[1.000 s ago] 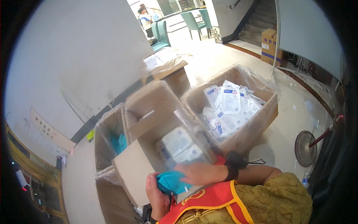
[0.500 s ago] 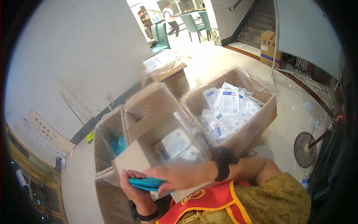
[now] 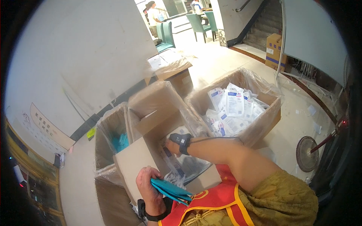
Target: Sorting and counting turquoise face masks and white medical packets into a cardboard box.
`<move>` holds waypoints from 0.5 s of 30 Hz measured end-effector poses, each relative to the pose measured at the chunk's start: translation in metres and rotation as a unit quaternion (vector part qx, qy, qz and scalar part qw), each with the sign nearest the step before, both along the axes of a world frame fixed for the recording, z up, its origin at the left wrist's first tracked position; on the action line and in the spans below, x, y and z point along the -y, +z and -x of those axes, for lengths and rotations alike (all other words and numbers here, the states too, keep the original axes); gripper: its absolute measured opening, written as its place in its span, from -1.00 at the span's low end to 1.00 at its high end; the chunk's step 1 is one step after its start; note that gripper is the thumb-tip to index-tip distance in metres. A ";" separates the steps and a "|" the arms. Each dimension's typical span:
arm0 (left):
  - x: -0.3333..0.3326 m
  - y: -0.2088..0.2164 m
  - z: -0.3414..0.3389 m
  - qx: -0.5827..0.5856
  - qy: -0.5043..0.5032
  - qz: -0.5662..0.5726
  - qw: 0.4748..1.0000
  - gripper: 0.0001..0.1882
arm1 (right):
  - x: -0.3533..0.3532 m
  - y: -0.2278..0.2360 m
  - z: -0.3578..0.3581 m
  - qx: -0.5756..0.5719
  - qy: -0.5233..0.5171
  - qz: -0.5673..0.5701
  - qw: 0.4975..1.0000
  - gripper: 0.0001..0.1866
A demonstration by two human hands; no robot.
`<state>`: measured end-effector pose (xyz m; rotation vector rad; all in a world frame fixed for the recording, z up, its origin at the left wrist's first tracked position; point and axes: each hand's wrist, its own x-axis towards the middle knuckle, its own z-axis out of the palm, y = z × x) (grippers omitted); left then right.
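Observation:
My left hand (image 3: 148,184) is closed on a flat folded teal cloth (image 3: 171,189), in front of my red apron with yellow trim. The cloth's layers fan a little apart at the right end. Over the open cardboard box (image 3: 132,160) my right hand (image 3: 172,147) reaches down among white packets (image 3: 190,162). Its fingers are mostly hidden behind the hand and wrist, so their grip cannot be made out. Clear plastic wrapping lies at the near side of the packets.
A plastic-lined carton (image 3: 269,109) heaped with white packets (image 3: 234,103) stands to the right. Another lined carton (image 3: 100,145) at the left holds teal pieces (image 3: 120,142). Farther off are a carton with papers (image 3: 160,60), green chairs, people, and a round stand base (image 3: 307,152).
My right hand has left the teal cloth and moved into the cardboard box. My left hand keeps the cloth, now tilted down to the right.

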<state>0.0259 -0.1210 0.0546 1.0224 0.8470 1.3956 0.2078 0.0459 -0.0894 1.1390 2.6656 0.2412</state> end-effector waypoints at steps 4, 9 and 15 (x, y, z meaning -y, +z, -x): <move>-0.004 -0.012 0.007 0.016 -0.020 0.001 1.000 -0.70 | 0.009 0.020 0.003 -0.063 -0.079 -0.042 0.994 -0.53; -0.016 -0.038 0.001 -0.010 -0.060 0.106 0.993 -0.66 | -0.025 0.032 0.019 -0.022 -0.143 0.047 0.988 -0.59; -0.016 -0.049 0.003 0.035 -0.087 0.147 0.985 -0.66 | -0.012 0.027 0.019 0.099 -0.140 0.017 0.985 -0.52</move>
